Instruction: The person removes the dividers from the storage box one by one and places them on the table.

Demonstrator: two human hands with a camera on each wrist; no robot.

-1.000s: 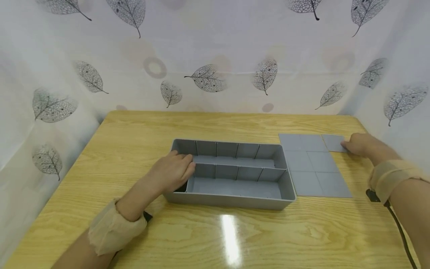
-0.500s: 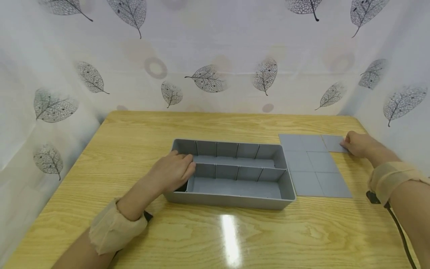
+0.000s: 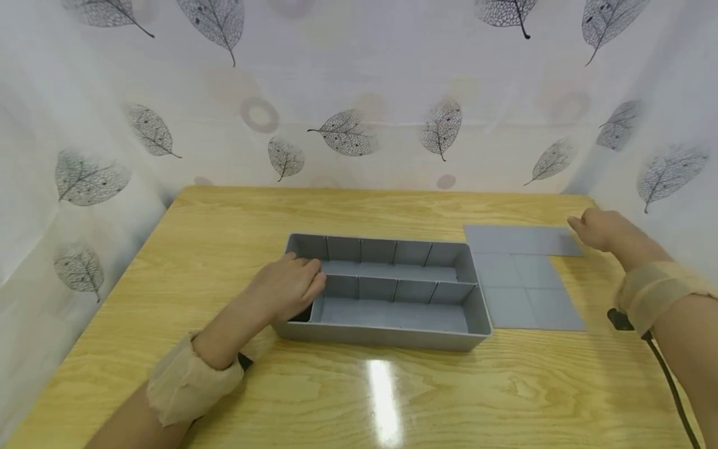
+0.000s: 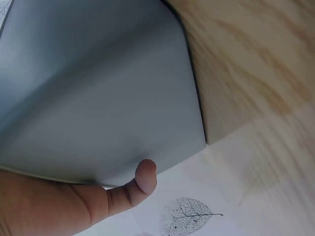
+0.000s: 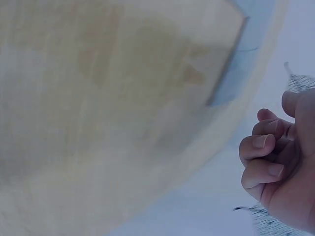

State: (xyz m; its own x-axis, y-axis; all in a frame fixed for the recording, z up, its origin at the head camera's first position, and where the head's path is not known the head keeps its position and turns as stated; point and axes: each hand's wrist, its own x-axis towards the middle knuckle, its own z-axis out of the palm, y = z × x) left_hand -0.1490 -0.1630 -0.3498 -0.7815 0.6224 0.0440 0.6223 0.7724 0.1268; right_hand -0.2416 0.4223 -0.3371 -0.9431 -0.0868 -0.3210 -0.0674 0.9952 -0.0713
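Note:
My left hand grips the left end of a grey divided box on the table. Its thumb lies over the rim against the outer wall in the left wrist view, while the fingers reach down inside. A dark patch shows in the front left compartment beside that hand. At the far right, my right hand is raised just off a thin grey square plate. In the right wrist view this right hand has its fingers curled toward the palm, with nothing between them.
Several flat grey square plates lie edge to edge right of the box. Wood-grain table carries a bright light reflection. A leaf-print curtain closes off the back and sides. A dark cable runs along the right forearm.
My right hand has let go of the corner plate and risen slightly. The plate's seam with its left neighbour no longer shows. Left hand and box are unmoved.

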